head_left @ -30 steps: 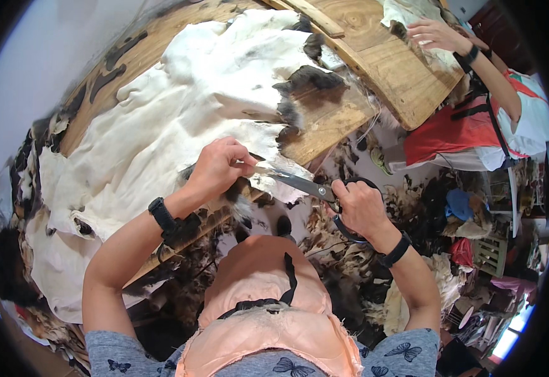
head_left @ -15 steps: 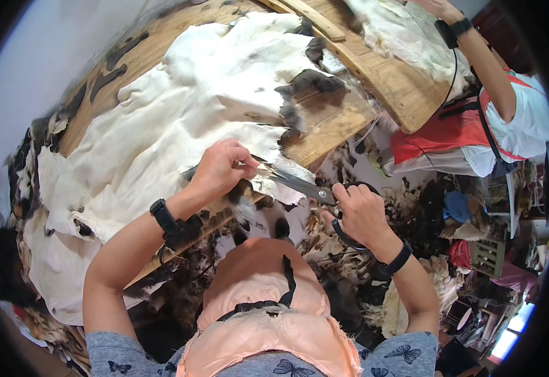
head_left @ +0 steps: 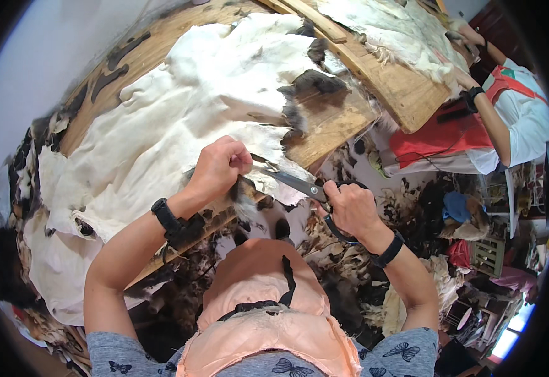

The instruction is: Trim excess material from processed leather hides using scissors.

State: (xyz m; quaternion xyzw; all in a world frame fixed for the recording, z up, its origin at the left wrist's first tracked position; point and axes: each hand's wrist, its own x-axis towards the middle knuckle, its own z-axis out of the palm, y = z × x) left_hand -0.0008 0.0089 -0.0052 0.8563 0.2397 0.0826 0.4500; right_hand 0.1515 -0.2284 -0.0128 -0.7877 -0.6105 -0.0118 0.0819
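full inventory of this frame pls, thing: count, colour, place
hide: 1, white with dark furry edges, spread on the near board, edge pinched by left hand
board: 1, brown wood, under the hide
second board: 1, brown wood, upper right, with another pale hide on it
scissors: 1, dark metal, black handles, blades at the hide's edge
scraps: many, dark and tan fur, on the floor
co-worker: 1, white top, red apron, right edge
apron: 1, peach, bottom centre
wristbands: 2, black, one per wrist
left hand: gripping the hide
right hand: in the scissors' handles
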